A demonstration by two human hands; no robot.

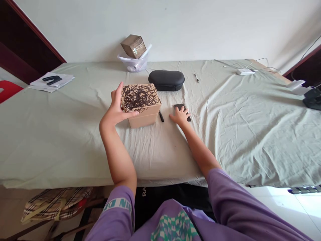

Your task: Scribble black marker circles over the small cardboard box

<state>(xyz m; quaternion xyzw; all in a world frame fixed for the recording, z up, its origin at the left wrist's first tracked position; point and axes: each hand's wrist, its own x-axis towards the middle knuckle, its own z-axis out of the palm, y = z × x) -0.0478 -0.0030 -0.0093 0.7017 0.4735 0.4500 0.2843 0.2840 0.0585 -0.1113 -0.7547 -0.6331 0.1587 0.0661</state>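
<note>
My left hand (116, 108) grips the upper left side of a brown cardboard box (142, 118). Its thumb lies along the front face, and the fingers reach up behind the left edge. Dark looping scribbles cover the top of the box, which stands on the cloth. My right hand (180, 116) rests over a dark phone (185, 107), fingers spread across it and thumb out to the left on the cloth. Part of the phone is hidden beneath the hand. Between the box and my right hand lies a black marker (161, 116).
Behind the box sits a black hard case (166, 79). A clear tub (136, 64) against the wall holds another box (134, 46). Papers (50, 86) with a stapler (52, 79) lie left; a pen (196, 78) and power strip (245, 72) lie right. The cloth (240, 140) is wrinkled.
</note>
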